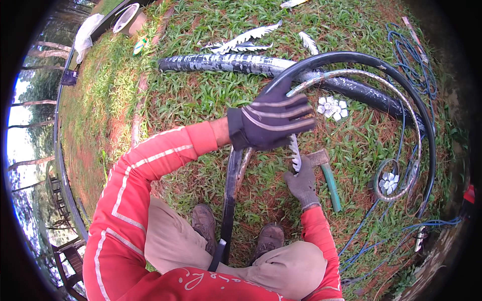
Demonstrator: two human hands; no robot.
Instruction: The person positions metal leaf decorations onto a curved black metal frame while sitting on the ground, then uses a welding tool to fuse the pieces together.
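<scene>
My left hand (276,118), in a dark glove with pale stripes, reaches across a curved black metal tube (351,56). Its fingers are stretched out flat, and it hides part of the tube. Below it my right hand (302,183), in a grey knit glove, is closed on a white serrated metal leaf (294,153), which points up toward the left hand. Right beside the right hand a hammer (331,185) with a green handle lies on the grass. A rusty scroll-shaped rod (401,95) curls inside the tube, with a white metal flower (388,183) at its coil.
A thick black-and-white pole (216,63) lies across the grass, with several white serrated leaves (251,36) beyond it. White metal flowers (332,108) lie near it. Blue rope (409,62) is tangled at right. A bucket (129,21) and white plastic bag (88,32) are far left.
</scene>
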